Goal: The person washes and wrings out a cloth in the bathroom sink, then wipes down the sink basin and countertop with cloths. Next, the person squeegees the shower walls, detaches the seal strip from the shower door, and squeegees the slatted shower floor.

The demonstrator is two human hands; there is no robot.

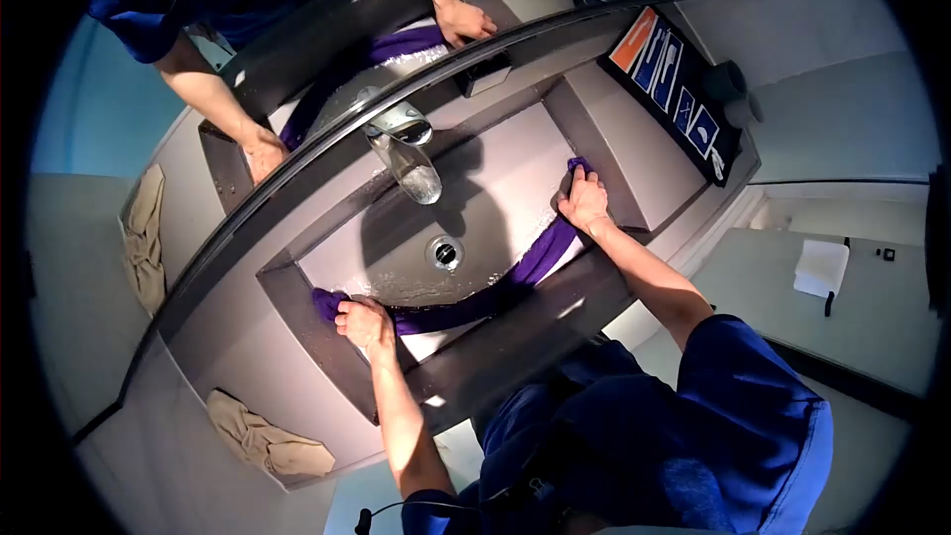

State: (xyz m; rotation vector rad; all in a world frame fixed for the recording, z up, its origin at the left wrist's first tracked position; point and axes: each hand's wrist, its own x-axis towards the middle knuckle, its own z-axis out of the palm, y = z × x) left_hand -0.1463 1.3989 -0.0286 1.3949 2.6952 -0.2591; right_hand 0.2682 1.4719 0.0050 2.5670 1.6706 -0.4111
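A wet purple cloth (540, 260) stretches in a curve along the near side of the rectangular sink (332, 250). My left hand (365, 325) is closed on one end, near the sink's left corner, with a bunch of cloth poking out past the fingers. At the right side, my right hand (584, 200) grips the other end, and a purple tip shows beyond it. Between the hands the cloth sags against the basin's sloping floor. Water droplets glisten beside it. The chrome faucet (406, 166) reaches over the basin above the round drain (445, 253).
A mirror edge (287, 144) runs behind the faucet, reflecting both arms and the sink. On the left counter lies a crumpled beige cloth (265, 436). A black tray (666, 89) of packets and dark cups (728, 84) stand at right. A folded white towel (821, 267) is farther right.
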